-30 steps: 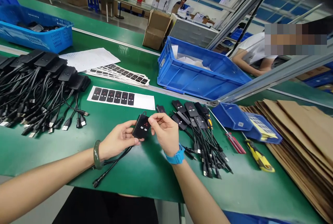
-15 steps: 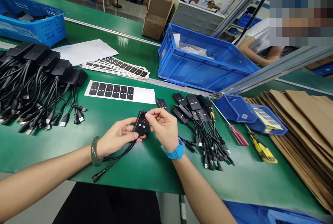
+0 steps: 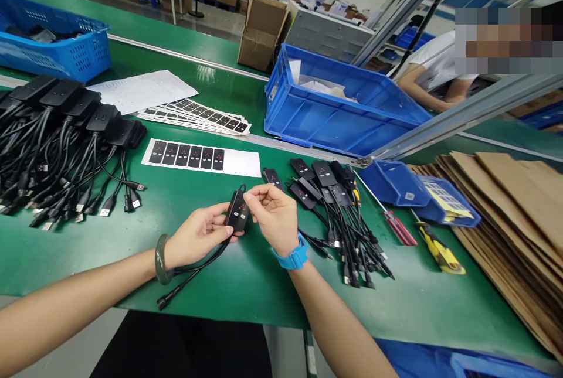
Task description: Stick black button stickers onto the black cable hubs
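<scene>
A small black controller (image 3: pixel 238 212) with a cable hanging from it is held above the green table (image 3: pixel 246 284). My left hand (image 3: pixel 197 236) grips its lower side, with a green bangle on that wrist. My right hand (image 3: pixel 275 214), with a blue wristband, pinches the controller's top edge. A white sticker sheet (image 3: pixel 200 158) with black labels lies just beyond my hands. To the right lies a pile of black controllers with cables (image 3: pixel 338 214).
A big bundle of black cabled units (image 3: pixel 61 143) fills the left. Label sheets (image 3: pixel 197 115) and a paper sit behind. Blue crate (image 3: pixel 338 105), small blue bins (image 3: pixel 413 193), red screwdriver (image 3: pixel 398 227), yellow knife (image 3: pixel 437 252), cardboard sheets (image 3: pixel 514 220) lie right. A person sits far right.
Both hands have turned the controller so that it stands more edge-on. The view has shifted slightly; the hands stay in the same place.
</scene>
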`<state>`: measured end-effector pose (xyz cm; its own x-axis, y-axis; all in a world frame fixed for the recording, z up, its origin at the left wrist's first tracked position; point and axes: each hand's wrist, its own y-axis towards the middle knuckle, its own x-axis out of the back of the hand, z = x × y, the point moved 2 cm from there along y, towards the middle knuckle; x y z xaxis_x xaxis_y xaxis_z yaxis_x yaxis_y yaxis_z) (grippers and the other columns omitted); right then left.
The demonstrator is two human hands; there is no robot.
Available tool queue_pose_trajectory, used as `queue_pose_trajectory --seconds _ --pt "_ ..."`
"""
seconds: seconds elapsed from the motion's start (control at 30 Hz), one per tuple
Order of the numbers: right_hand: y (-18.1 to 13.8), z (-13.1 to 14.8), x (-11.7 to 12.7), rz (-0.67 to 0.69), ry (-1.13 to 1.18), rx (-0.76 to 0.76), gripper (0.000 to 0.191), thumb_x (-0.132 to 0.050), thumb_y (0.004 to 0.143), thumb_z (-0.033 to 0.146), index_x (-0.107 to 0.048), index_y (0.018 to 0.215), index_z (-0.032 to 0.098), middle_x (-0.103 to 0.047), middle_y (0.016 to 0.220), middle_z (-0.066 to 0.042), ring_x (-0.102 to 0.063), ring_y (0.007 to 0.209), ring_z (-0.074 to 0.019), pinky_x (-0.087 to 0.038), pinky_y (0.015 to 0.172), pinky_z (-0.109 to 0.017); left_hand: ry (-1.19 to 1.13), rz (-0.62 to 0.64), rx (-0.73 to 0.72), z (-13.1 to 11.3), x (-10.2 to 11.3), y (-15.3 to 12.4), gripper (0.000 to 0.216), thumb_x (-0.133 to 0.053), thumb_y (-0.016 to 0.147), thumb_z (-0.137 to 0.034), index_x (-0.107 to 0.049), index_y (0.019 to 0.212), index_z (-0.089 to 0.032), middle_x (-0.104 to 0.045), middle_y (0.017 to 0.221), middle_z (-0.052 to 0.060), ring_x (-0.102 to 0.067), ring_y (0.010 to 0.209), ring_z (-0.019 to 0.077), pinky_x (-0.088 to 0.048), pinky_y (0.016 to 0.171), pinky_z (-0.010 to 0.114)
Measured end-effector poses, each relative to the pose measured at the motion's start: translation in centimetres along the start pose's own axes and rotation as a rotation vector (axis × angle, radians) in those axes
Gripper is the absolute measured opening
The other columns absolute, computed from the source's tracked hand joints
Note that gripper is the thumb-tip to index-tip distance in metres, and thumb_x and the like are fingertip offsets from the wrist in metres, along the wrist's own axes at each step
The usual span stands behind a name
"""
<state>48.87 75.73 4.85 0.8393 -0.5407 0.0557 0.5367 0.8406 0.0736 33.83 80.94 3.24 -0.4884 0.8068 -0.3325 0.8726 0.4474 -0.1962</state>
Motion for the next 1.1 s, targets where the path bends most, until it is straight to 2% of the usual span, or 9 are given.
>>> queue_pose_trajectory --seconds 0.37,0.7,0.77,0.9,1.0,1.1 --pt "-0.2 -0.4 0.0 -0.042 -0.017 0.035 0.017 -0.072 0.075 0.033 -0.065 0.075 0.018 -0.060 0.062 0.001 -0.047 0.047 -0.0079 -0.043 0.044 -0.022 0.147 0.015 -0.034 0.1 0.2 -0.1 0.052 -0.060 0.091 -0.034 -0.049 0.137 -0.013 -0.070 0.091 0.011 -0.068 0.083 0.0211 -0.055 0.079 0.031" --pt "-0.5 -1.2 0.0 -0.048 -0.135 0.109 0.015 -0.069 0.082 0.034 -0.066 0.078 0.019 -0.062 0.068 0.000 -0.054 0.056 -0.0111 -0.045 0.050 -0.024 0.208 0.030 -0.049 -0.3 0.4 0.0 0.043 -0.057 0.090 -0.035 -0.055 0.126 -0.011 -0.068 0.082 0.010 -0.064 0.073 0.0189 -0.052 0.072 0.030" --pt "-0.4 -1.4 0.1 -0.032 -0.172 0.121 0.014 -0.068 0.083 0.034 -0.065 0.085 0.020 -0.060 0.068 0.001 -0.053 0.056 -0.0111 -0.045 0.052 -0.024 0.178 0.041 -0.039 -0.1 0.6 0.0 0.042 -0.058 0.090 -0.035 -0.056 0.123 -0.010 -0.068 0.081 0.010 -0.063 0.072 0.0180 -0.051 0.070 0.029" --pt "0.0 -1.2 0.5 -0.043 -0.244 0.119 0.029 -0.072 0.079 0.034 -0.058 0.102 0.023 -0.051 0.066 0.005 -0.050 0.057 -0.0109 -0.043 0.053 -0.023 0.058 0.051 -0.018 0.1 0.8 0.3 0.042 -0.064 0.086 -0.036 -0.056 0.118 -0.010 -0.069 0.089 0.012 -0.065 0.072 0.0174 -0.052 0.071 0.029" --pt "0.3 -1.0 0.5 -0.050 -0.261 0.106 0.039 -0.076 0.073 0.035 -0.055 0.103 0.024 -0.049 0.074 0.004 -0.048 0.062 -0.0110 -0.043 0.055 -0.023 -0.054 0.043 0.007 0.1 0.7 0.5 0.046 -0.070 0.082 -0.034 -0.054 0.118 -0.012 -0.069 0.097 0.014 -0.068 0.077 0.0198 -0.054 0.073 0.030" --pt "0.3 -1.3 0.1 0.055 -0.227 0.056 0.051 -0.079 0.066 0.034 -0.054 0.110 0.025 -0.052 0.080 0.003 -0.049 0.066 -0.0121 -0.044 0.056 -0.024 -0.138 0.009 0.028 0.1 0.7 0.7 0.045 -0.072 0.079 -0.029 -0.053 0.117 -0.013 -0.070 0.092 0.012 -0.070 0.080 0.0219 -0.054 0.075 0.030"
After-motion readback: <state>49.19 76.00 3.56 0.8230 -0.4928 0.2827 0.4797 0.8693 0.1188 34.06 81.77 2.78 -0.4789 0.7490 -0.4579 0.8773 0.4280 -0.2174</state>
